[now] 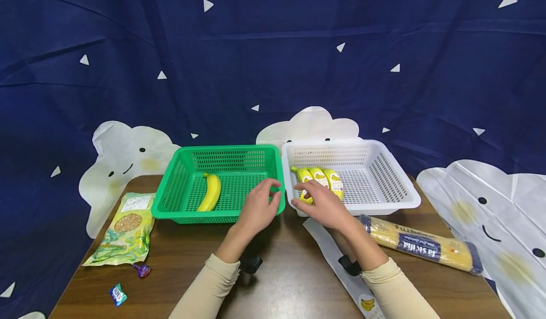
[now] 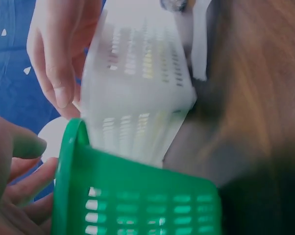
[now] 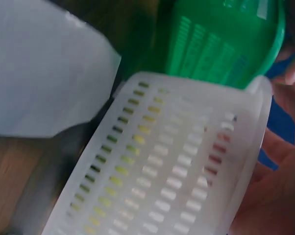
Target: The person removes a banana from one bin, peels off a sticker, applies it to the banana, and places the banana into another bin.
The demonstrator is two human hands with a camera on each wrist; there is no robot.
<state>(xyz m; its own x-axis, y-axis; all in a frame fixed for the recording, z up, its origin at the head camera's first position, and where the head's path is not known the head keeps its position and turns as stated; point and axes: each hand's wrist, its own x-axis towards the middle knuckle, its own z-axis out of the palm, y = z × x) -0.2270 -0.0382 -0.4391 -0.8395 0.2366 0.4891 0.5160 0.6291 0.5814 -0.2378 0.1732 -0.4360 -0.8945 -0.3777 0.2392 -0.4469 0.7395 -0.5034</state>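
My left hand (image 1: 259,207) hovers over the front right corner of the green basket (image 1: 170,217), its thumb and fingers apart with nothing between them. Inside that basket lies one yellow banana (image 1: 212,193). Over the front left of the white basket (image 1: 396,179), my right hand (image 1: 323,206) is held with loosely bent fingers, above a cluster of yellow bananas (image 1: 334,181) with white printed labels. That hand partly covers the cluster; whether its fingertips touch it I cannot tell. In the left wrist view, the left fingers (image 2: 32,188) are beside the green rim.
A pack of spaghetti (image 1: 420,245) lies at the right. Under my right forearm runs a pale strip (image 1: 328,252) with a banana picture. On the left are a yellow-green bag (image 1: 128,229), a purple candy (image 1: 142,270) and a blue candy (image 1: 118,295). The baskets stand side by side.
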